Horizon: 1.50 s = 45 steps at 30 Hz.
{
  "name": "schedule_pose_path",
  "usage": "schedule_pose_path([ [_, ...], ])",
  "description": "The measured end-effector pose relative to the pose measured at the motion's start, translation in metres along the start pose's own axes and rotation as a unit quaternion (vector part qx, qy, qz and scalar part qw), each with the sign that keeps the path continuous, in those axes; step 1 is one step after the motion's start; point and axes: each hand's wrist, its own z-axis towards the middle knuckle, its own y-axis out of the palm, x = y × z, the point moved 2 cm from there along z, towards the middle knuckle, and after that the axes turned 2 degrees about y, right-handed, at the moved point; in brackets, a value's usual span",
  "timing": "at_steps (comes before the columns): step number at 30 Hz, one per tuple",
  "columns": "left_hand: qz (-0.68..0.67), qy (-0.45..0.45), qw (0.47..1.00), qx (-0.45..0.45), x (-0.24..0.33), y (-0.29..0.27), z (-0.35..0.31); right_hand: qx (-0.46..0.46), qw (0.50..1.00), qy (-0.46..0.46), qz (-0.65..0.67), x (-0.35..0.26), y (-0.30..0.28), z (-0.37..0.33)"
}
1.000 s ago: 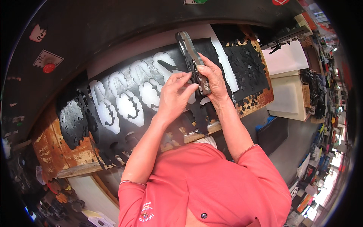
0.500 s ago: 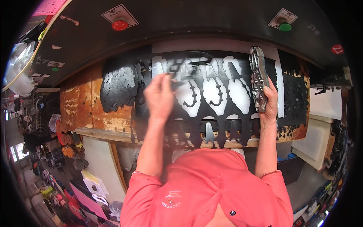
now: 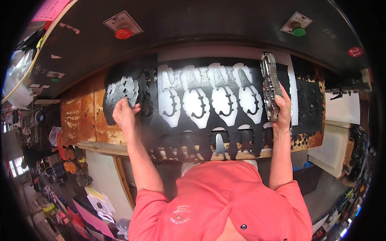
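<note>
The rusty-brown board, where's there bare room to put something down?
Its left end looks bare, bordered by the black pile on the right and the wooden strip below. The middle is crowded: the black cut-out sheet covers it, and the right hand holds the metal tool there. Black scraps crowd the right end.

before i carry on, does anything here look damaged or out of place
Yes: the brown board looks worn, with pale scuffed patches at its left end, and small dark scraps lie scattered over its right end. The repeated holes in the black sheet look like deliberate cut-outs.
</note>
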Motion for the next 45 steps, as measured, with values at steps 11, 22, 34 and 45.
schedule_pose_path([
  [11, 0.305, 0.347, 0.886, 0.042, 0.046, 0.013, -0.04, 0.029, 0.998, -0.016, -0.046, 0.011, -0.008, -0.001],
  [22, 0.335, 0.51, 0.748, -0.262, 0.011, 0.135, -0.137, 0.035, 0.904, -0.135, -0.405, -0.043, -0.014, -0.016],
  [34, 0.345, 0.51, 0.738, -0.277, 0.01, 0.135, -0.132, -0.041, 0.716, -0.292, -0.632, -0.029, -0.023, -0.006],
  [45, 0.198, 0.401, 0.842, -0.304, 0.025, 0.078, -0.175, 0.005, 0.762, -0.271, -0.588, -0.023, -0.042, -0.031],
])
